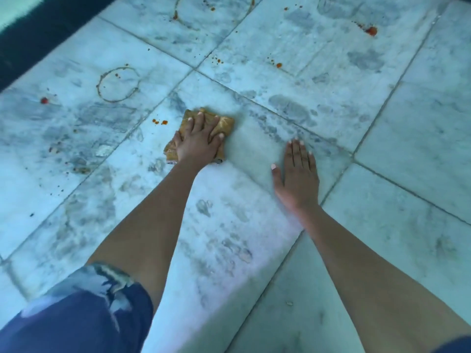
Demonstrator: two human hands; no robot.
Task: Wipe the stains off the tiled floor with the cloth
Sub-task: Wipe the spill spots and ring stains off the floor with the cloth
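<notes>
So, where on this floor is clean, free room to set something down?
The tile right of the right hand, beyond the grout line, is bare. Left of the cloth under the left hand it is crowded: orange drops, a ring stain, a red spot. The far tiles carry red splashes too.

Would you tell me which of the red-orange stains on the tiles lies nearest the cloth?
The pair of small orange spots just left of the cloth; every other stain lies farther off.

On the marble-tiled floor (407,200) lies a yellow cloth (224,122); orange drops (160,122) just left of it, a brown ring stain (117,84) farther left and beyond, the right hand (298,179) flat to its right.
</notes>
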